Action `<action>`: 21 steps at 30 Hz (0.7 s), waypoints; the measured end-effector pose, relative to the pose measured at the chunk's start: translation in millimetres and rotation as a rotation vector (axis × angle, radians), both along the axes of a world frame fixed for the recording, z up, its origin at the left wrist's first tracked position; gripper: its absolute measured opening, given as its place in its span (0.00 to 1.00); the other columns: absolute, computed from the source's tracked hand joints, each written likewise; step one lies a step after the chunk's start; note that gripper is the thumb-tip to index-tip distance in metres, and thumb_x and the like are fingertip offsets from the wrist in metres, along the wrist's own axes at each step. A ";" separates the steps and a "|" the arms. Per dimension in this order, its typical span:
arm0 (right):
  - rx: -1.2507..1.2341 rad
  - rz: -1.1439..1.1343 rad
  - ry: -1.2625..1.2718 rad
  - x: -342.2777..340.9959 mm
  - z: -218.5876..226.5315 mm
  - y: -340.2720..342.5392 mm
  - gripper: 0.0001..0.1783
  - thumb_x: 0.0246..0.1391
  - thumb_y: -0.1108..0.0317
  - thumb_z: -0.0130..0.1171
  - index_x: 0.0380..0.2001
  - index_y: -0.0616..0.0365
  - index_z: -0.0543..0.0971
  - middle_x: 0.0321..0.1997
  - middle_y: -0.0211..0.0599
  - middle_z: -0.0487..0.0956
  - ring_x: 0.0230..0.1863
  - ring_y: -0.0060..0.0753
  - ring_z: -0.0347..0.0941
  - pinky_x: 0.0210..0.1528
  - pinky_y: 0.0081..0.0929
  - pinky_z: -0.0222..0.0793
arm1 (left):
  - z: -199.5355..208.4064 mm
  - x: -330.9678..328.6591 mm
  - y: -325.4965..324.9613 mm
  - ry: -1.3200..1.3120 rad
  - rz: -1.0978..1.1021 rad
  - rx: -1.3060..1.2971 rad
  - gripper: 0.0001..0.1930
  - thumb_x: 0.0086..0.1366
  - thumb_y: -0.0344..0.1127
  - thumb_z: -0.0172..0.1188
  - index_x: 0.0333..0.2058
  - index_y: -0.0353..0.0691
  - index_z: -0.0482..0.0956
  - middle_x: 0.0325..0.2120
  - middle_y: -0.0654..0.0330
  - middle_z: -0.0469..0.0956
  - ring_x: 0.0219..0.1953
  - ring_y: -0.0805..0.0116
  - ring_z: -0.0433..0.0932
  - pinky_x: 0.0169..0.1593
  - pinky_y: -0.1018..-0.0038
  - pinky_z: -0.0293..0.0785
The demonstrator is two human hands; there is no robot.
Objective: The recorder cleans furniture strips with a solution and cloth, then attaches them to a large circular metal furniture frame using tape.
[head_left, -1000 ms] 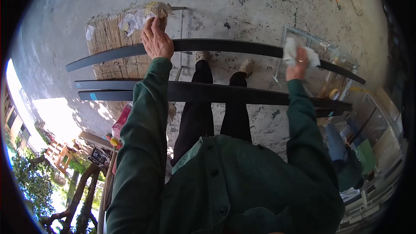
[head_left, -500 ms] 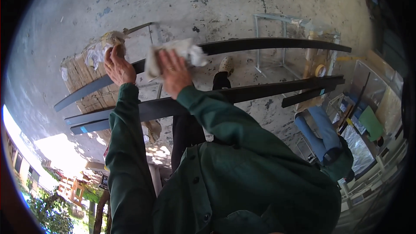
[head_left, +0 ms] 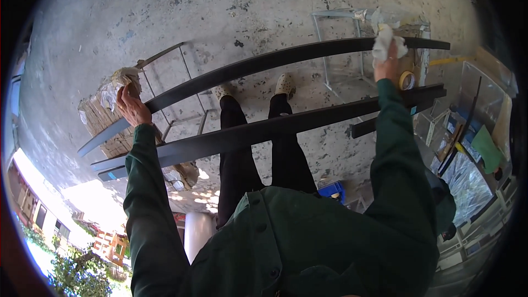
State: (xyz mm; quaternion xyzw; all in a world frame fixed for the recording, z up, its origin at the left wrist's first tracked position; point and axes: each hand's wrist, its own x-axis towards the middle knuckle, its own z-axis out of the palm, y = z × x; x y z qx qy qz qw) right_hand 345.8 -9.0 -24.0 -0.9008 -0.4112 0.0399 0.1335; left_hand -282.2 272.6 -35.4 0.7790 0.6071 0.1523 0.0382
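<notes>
A long black bar (head_left: 264, 66) lies across two supports in front of me. Near its left end my left hand (head_left: 133, 109) grips it, with the fingers over the far edge and the thumb hidden. Toward the right end, my right hand (head_left: 388, 66) presses a crumpled white cloth (head_left: 383, 47) onto the same bar, the fingers partly covered by the cloth. Closer to me runs a second long black bar (head_left: 264, 132), touched by neither hand. A shorter dark bar (head_left: 363, 128) shows beneath its right part.
Cardboard-wrapped padding (head_left: 102, 113) tops the left metal stand (head_left: 184, 55); a grey frame stand (head_left: 324, 49) supports the right. A yellow tape roll (head_left: 407, 80) sits between the bars. Another person (head_left: 445, 203) is at the right. A blue bin (head_left: 332, 190) stands behind the bars, near my legs.
My right hand has swept the cloth far to the right along the far bar, from near the left hand. My left hand stays near the left end, slightly lower in view.
</notes>
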 end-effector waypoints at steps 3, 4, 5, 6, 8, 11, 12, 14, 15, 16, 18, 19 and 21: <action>0.063 -0.032 -0.055 6.8 -6.9 1.8 0.30 0.53 0.62 0.48 0.58 0.63 0.58 0.59 0.57 0.58 0.58 0.58 0.56 0.58 0.41 0.55 | -4.5 2.6 -2.5 0.078 0.035 0.044 0.16 0.59 0.28 0.44 0.48 0.44 0.67 0.47 0.54 0.65 0.50 0.53 0.64 0.52 0.62 0.59; 0.230 -0.169 0.110 -30.3 -11.3 17.9 0.31 0.53 0.61 0.48 0.58 0.61 0.57 0.60 0.55 0.58 0.59 0.54 0.57 0.60 0.40 0.54 | -5.8 0.3 -6.9 0.137 0.090 0.069 0.16 0.60 0.29 0.45 0.48 0.45 0.67 0.47 0.54 0.65 0.50 0.53 0.64 0.52 0.61 0.59; 0.392 -0.302 0.278 -67.6 -10.4 32.3 0.31 0.54 0.61 0.48 0.59 0.59 0.56 0.61 0.53 0.58 0.59 0.51 0.57 0.61 0.40 0.52 | -6.0 -2.6 -10.3 0.203 0.134 0.076 0.16 0.60 0.31 0.46 0.49 0.46 0.66 0.48 0.53 0.64 0.51 0.53 0.63 0.52 0.61 0.59; 0.258 -0.087 -0.038 -97.9 -12.8 34.8 0.31 0.54 0.59 0.49 0.59 0.58 0.57 0.59 0.48 0.63 0.58 0.44 0.60 0.62 0.35 0.52 | -7.8 -2.9 -10.4 0.232 0.140 0.087 0.16 0.61 0.32 0.46 0.49 0.46 0.65 0.49 0.52 0.63 0.51 0.52 0.63 0.53 0.61 0.59; 0.368 -0.011 0.460 -192.2 16.4 58.3 0.33 0.50 0.63 0.52 0.59 0.60 0.57 0.60 0.47 0.60 0.61 0.46 0.56 0.62 0.40 0.51 | -1.6 -5.6 -12.0 0.300 0.186 0.096 0.16 0.62 0.37 0.47 0.49 0.46 0.65 0.51 0.51 0.62 0.53 0.50 0.62 0.54 0.59 0.58; -0.044 0.486 0.277 -260.8 20.4 50.8 0.38 0.43 0.67 0.54 0.60 0.55 0.57 0.64 0.38 0.55 0.66 0.47 0.47 0.62 0.52 0.43 | 1.8 40.1 -25.2 0.346 0.284 0.030 0.19 0.61 0.43 0.50 0.49 0.45 0.66 0.53 0.52 0.60 0.54 0.51 0.60 0.54 0.59 0.56; -0.054 0.529 0.257 -258.6 23.8 54.0 0.36 0.44 0.68 0.53 0.60 0.54 0.57 0.64 0.37 0.56 0.66 0.46 0.46 0.62 0.53 0.43 | 4.2 46.2 -34.6 0.281 0.227 0.032 0.19 0.61 0.43 0.50 0.50 0.45 0.66 0.53 0.52 0.60 0.55 0.51 0.60 0.54 0.59 0.56; -0.087 0.533 0.157 -234.2 15.5 53.1 0.38 0.40 0.72 0.54 0.59 0.56 0.58 0.64 0.41 0.55 0.66 0.45 0.46 0.62 0.53 0.43 | 8.9 70.2 -54.3 0.244 0.100 -0.020 0.19 0.61 0.44 0.51 0.50 0.46 0.68 0.55 0.53 0.58 0.56 0.52 0.57 0.56 0.59 0.55; 0.000 0.453 0.150 -216.9 10.1 48.0 0.35 0.44 0.72 0.50 0.60 0.57 0.57 0.65 0.38 0.53 0.66 0.42 0.45 0.61 0.56 0.43 | 12.8 69.3 -66.2 0.272 0.049 -0.041 0.19 0.61 0.44 0.51 0.51 0.47 0.68 0.56 0.53 0.57 0.57 0.52 0.56 0.57 0.59 0.54; -0.049 0.347 0.065 -195.5 7.0 41.0 0.37 0.44 0.74 0.50 0.61 0.57 0.55 0.65 0.40 0.53 0.66 0.44 0.47 0.60 0.56 0.45 | 21.5 73.7 -83.4 0.293 0.052 -0.064 0.20 0.61 0.43 0.52 0.51 0.47 0.68 0.57 0.52 0.56 0.58 0.52 0.55 0.58 0.59 0.53; 0.020 0.194 0.055 -140.6 -10.1 26.1 0.40 0.43 0.75 0.50 0.61 0.60 0.51 0.66 0.47 0.50 0.66 0.49 0.46 0.62 0.46 0.47 | 37.2 59.7 -110.9 0.152 0.071 -0.075 0.24 0.57 0.40 0.57 0.52 0.46 0.65 0.57 0.49 0.54 0.57 0.48 0.54 0.58 0.57 0.52; 0.054 0.021 0.173 -130.2 -5.3 28.8 0.38 0.41 0.78 0.50 0.60 0.58 0.56 0.63 0.49 0.55 0.64 0.50 0.49 0.64 0.37 0.47 | 47.9 47.0 -129.4 0.031 0.137 -0.117 0.25 0.56 0.38 0.58 0.53 0.43 0.64 0.56 0.47 0.54 0.56 0.46 0.55 0.57 0.57 0.53; 0.070 -0.009 -0.124 -24.4 -36.4 -13.1 0.33 0.43 0.74 0.55 0.56 0.60 0.63 0.56 0.50 0.67 0.56 0.47 0.63 0.58 0.36 0.56 | 58.6 79.7 -159.8 -0.223 0.143 -0.088 0.25 0.54 0.33 0.60 0.51 0.40 0.64 0.54 0.45 0.56 0.53 0.44 0.58 0.54 0.59 0.58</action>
